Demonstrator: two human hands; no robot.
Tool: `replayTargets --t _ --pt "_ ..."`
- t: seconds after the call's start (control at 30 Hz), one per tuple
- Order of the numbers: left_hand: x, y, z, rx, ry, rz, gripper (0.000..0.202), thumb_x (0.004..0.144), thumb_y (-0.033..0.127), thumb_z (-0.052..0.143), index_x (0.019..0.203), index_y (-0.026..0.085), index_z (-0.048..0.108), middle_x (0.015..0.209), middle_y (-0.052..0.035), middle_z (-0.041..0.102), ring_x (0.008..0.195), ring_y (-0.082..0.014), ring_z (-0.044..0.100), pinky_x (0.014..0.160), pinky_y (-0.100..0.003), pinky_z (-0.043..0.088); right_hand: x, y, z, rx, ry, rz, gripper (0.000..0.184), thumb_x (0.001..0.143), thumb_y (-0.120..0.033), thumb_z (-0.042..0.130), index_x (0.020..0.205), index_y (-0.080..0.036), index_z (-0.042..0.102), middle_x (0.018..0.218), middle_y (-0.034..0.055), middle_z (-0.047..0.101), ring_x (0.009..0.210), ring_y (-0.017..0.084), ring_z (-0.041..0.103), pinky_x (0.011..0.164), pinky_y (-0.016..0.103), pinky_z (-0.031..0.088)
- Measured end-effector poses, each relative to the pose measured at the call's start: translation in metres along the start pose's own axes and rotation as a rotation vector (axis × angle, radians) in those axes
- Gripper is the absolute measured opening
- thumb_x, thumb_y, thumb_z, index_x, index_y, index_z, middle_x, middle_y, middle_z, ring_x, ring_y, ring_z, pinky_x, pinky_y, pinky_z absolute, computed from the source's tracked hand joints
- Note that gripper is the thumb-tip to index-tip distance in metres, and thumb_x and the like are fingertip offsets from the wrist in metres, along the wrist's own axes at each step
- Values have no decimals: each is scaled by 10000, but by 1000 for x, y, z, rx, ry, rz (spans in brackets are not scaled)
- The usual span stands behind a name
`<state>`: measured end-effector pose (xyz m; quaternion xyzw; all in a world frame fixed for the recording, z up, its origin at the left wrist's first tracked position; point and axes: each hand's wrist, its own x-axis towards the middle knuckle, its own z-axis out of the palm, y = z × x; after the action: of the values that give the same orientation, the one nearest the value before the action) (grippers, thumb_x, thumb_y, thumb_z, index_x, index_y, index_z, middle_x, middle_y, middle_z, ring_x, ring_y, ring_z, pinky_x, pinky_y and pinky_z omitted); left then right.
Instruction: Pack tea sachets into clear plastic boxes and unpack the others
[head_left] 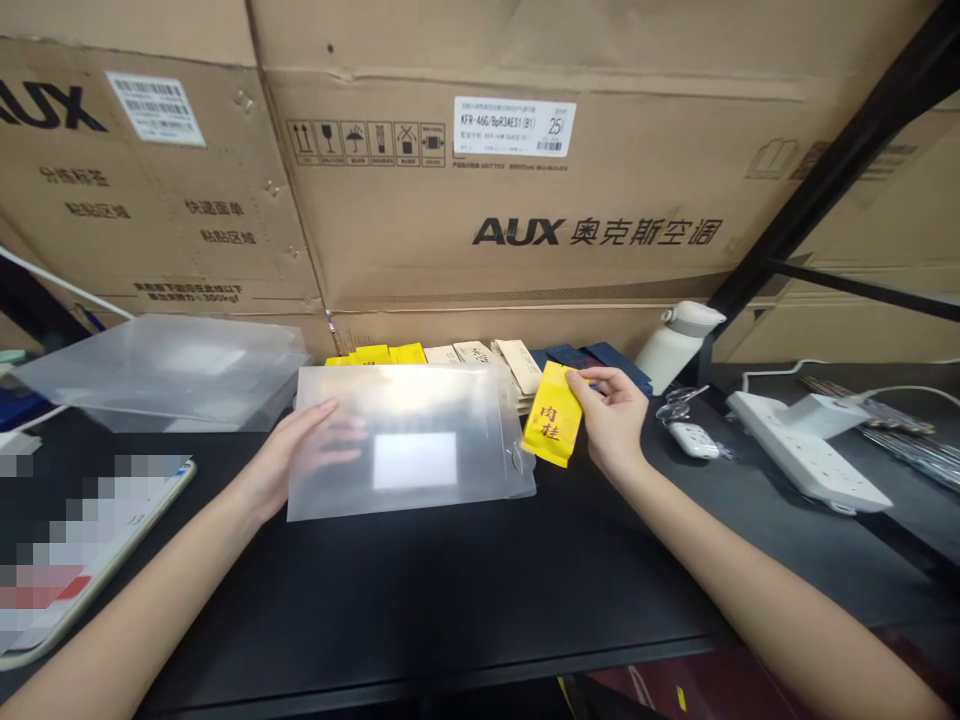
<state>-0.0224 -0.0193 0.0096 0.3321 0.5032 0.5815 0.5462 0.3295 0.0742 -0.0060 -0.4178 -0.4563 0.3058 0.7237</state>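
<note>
My left hand (pixel 319 440) grips the left side of a frosted plastic document sleeve (pixel 427 400), thumb in front and fingers showing dimly through from behind. The sleeve is held tilted up over the black desk and has a pale rectangle on it. Between the thumb and fingers of my right hand (pixel 611 410) is a yellow packet (pixel 553 415) with dark red characters, just off the sleeve's right edge. Behind the sleeve, partly hidden, stand more yellow packets (pixel 382 354), cream packets (pixel 517 365) and dark blue packets (pixel 574 357).
Other frosted sleeves (pixel 165 370) lie at the back left, above a tablet (pixel 157 520). To the right are a white bottle (pixel 679 345), an earphone case (pixel 694 440) and a power strip (pixel 806 450). Large cardboard boxes (pixel 405 250) wall off the back; a black frame bar (pixel 825 150) slants at right.
</note>
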Motion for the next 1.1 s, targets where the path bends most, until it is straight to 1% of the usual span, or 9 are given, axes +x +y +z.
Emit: replayTargets --t 0.17,0.27,0.47,0.57,0.67,0.77,0.93,1.03,1.1 --pt "1 -1 0 -5 -1 -22 257 746 344 780 898 138 755 879 -181 782 756 -315 769 627 -376 638 -4 2 1 49 -102 186 399 544 -442 898 692 -192 624 731 31 726 663 187 703 631 326 582" --pt "1 -1 0 -22 15 -43 238 761 340 754 894 143 765 853 -178 781 750 -317 764 619 -383 639 -8 0 3 77 -122 284 421 519 -429 916 643 -199 586 715 38 734 648 200 715 600 328 585" --pt "0 -1 3 -30 19 -95 185 836 293 684 925 153 768 858 -155 782 735 -275 760 636 -373 644 -11 -1 6 80 -106 216 433 498 -406 932 616 -184 581 676 16 716 602 156 695 585 277 569" --pt "-1 -2 5 -17 28 -111 168 840 265 693 929 137 757 855 -144 782 722 -259 759 634 -363 643 -15 -2 7 86 -140 250 447 500 -396 935 637 -181 568 633 -4 694 566 135 675 550 245 545" --pt "-1 -2 7 -16 38 -105 184 846 261 696 956 124 750 861 -142 782 720 -252 758 633 -357 640 -22 -5 9 108 -202 318 461 517 -367 935 771 -194 592 567 -53 652 524 122 650 527 227 527" --pt "-2 -2 8 -13 52 -94 181 831 252 711 943 114 746 855 -143 778 708 -255 754 623 -356 637 -26 -8 9 101 -298 418 460 545 -348 929 850 -180 629 620 -37 690 564 115 667 565 216 537" --pt "-2 -1 8 27 58 -99 188 827 272 713 937 122 735 854 -116 769 736 -248 742 659 -364 636 -18 -3 4 133 -580 707 327 625 -313 904 751 -153 649 767 13 742 656 105 690 622 203 547" --pt "-2 -2 7 93 66 -87 232 823 296 717 956 107 726 865 -108 757 746 -237 722 668 -364 635 -11 2 1 236 -746 851 252 741 -283 836 897 -142 696 883 44 758 759 116 709 726 217 572" --pt "-2 -2 6 133 61 -59 289 804 322 737 986 98 720 883 -109 747 742 -232 707 642 -354 633 -9 1 0 316 -859 935 267 828 -294 753 1030 -130 691 961 75 760 855 145 722 828 255 576"
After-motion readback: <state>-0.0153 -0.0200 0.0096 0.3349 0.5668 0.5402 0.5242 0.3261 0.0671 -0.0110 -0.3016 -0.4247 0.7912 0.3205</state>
